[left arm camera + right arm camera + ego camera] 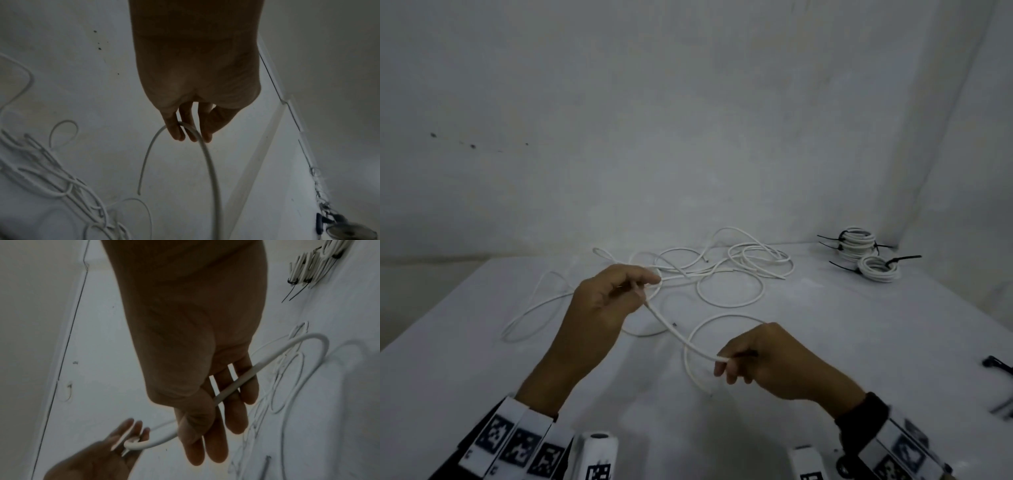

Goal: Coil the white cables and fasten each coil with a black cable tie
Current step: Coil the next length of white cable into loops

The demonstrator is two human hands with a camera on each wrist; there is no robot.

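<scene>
A white cable (pixel 674 330) runs taut between my two hands above the white table (pixel 876 329). My left hand (pixel 619 289) pinches it near one end, a short free end bending off beside the fingers (pixel 179 129). My right hand (pixel 736 359) grips the cable further along; the cable (pixel 234 387) crosses its fingers (pixel 218 426). From there a loop (pixel 722 320) arcs back over the table. Several loose white cables (pixel 739 263) lie tangled behind the hands. Tied coils (pixel 859 243) with black cable ties (pixel 904 258) sit at the back right.
Loose black cable ties (pixel 1000 366) lie at the table's right edge. A grey wall stands close behind the table, with a corner at the right. The left part of the table holds one long cable loop (pixel 534 308).
</scene>
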